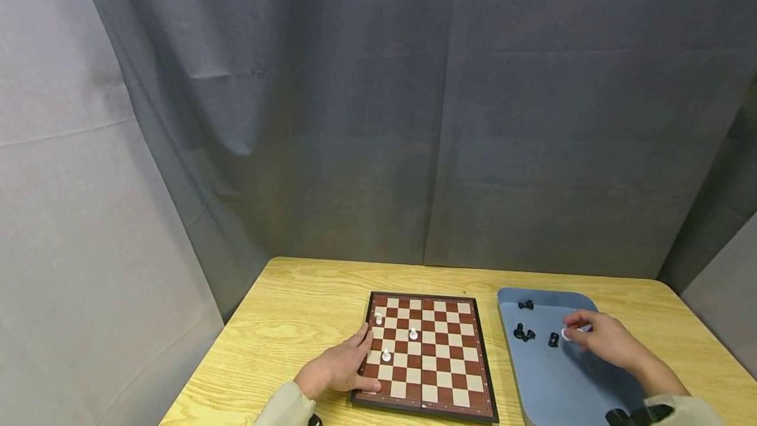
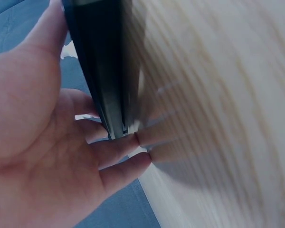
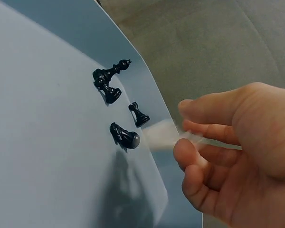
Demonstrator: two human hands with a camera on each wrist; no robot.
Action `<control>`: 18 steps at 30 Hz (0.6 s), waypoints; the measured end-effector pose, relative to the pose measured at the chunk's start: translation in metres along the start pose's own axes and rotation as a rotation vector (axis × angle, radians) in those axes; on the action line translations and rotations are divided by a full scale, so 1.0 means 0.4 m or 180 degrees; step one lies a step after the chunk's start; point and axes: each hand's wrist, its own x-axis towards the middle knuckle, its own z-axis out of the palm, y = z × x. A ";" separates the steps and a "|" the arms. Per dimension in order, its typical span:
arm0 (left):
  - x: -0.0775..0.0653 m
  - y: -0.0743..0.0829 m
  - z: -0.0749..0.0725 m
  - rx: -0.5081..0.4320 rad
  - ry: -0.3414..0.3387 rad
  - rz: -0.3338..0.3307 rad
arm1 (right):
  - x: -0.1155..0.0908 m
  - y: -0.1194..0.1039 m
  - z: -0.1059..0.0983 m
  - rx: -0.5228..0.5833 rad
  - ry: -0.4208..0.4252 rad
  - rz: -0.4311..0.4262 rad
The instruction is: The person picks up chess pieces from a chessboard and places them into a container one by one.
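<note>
The right hand (image 1: 604, 342) is pinching a blurred white piece (image 3: 159, 136) above the blue tray (image 1: 576, 390); the left hand (image 1: 343, 361) is resting, fingers extended, along the chessboard's (image 1: 443, 373) left edge

A loose pinch could be risking a drop onto the black pieces (image 1: 553, 340) lying left of it; any left-hand push could be shifting the board and toppling its three standing white pawns (image 1: 413, 334), one standing just beside the fingertips; the tray's raised left rim is forming a snag between piece and board; table (image 1: 296, 294) is showing in a strip between them and widening leftward; the tray's near floor and the board's right half are offering room; a grey curtain (image 1: 367, 117) is bounding the far edge
</note>
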 end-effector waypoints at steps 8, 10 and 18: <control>0.004 -0.002 0.004 -0.0014 0.0026 -0.0021 | 0.005 -0.010 -0.001 -0.0097 -0.0010 0.0101; 0.006 -0.003 0.005 -0.0024 0.0045 -0.0020 | 0.006 -0.012 0.000 -0.0097 -0.0014 0.0144; 0.006 -0.005 0.008 -0.0049 0.0037 -0.0033 | 0.014 -0.031 0.015 -0.0158 0.0003 0.0101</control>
